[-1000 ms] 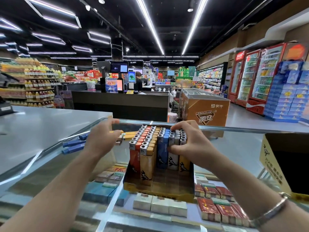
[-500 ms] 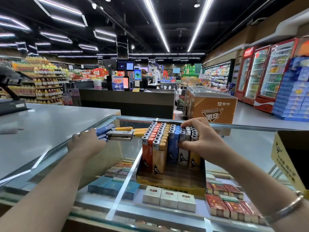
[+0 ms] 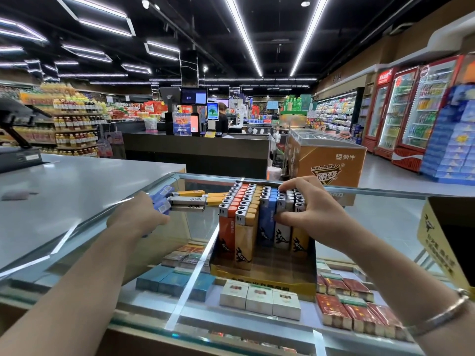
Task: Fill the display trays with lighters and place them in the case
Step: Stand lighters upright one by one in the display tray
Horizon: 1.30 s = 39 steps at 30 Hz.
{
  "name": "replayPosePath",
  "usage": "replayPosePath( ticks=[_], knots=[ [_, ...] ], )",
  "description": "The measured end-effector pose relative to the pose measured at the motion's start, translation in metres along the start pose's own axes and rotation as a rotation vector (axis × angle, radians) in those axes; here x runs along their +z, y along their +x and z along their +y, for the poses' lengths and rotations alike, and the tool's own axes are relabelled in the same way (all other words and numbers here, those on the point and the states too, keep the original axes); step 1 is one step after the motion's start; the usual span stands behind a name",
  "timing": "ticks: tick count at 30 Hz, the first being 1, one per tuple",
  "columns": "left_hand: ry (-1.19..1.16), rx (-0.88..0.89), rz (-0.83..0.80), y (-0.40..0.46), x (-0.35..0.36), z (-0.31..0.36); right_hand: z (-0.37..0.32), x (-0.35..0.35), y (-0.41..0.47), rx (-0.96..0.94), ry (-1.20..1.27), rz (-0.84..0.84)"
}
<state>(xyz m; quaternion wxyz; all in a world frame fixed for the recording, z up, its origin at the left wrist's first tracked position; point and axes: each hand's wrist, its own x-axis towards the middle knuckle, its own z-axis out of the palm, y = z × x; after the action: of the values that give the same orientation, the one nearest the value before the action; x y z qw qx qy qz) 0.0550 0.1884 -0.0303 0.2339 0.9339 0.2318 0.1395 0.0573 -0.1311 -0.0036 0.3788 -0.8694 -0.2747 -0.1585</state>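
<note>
A: Nearest, cigarette packs (image 3: 259,299) lie under the glass counter (image 3: 372,217). What's changed?

B: The left hand (image 3: 136,218) has pulled back from the display tray (image 3: 264,281), gripping a few loose lighters (image 3: 187,201). The right hand (image 3: 305,209) still pinches the blue-and-white rows in the tray.

A: So loading continues, I'd guess. Obstacles?

B: A yellow carton (image 3: 447,242) right; a freezer (image 3: 326,160) beyond.

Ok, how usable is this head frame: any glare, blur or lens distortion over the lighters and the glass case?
Head view: wide-angle bending bows the ceiling light strips and the fridges at right; bright streaks of reflection cross the glass counter top; the upright lighters in the yellow cardboard tray read sharp, while the loose lighters by the left hand look slightly smeared.
</note>
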Motion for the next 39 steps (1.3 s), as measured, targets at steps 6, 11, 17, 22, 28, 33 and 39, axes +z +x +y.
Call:
replayPosePath(
  ticks=[6,11,17,22,28,33,39],
  knots=[
    [0.283,0.096,0.04,-0.007,0.003,0.008,-0.001,0.0,-0.001,-0.002,-0.024,-0.008],
    [0.348,0.085,0.099,-0.016,0.004,0.018,-0.001,-0.001,-0.001,-0.013,-0.036,-0.005],
    [0.15,0.482,0.32,-0.011,0.011,0.031,-0.002,-0.001,-0.001,-0.007,-0.034,-0.017],
    [0.444,0.638,0.411,0.006,0.029,0.04,-0.005,0.0,-0.003,0.012,-0.041,-0.038],
    [0.584,0.535,0.321,0.016,0.032,0.029,-0.002,-0.001,-0.002,0.005,-0.058,-0.036],
    [0.579,0.484,0.171,0.015,0.023,0.034,-0.003,-0.001,-0.002,0.004,-0.067,-0.037],
    [0.644,0.438,0.076,0.007,0.017,0.043,-0.002,0.0,-0.002,0.0,-0.079,-0.033]
  ],
)
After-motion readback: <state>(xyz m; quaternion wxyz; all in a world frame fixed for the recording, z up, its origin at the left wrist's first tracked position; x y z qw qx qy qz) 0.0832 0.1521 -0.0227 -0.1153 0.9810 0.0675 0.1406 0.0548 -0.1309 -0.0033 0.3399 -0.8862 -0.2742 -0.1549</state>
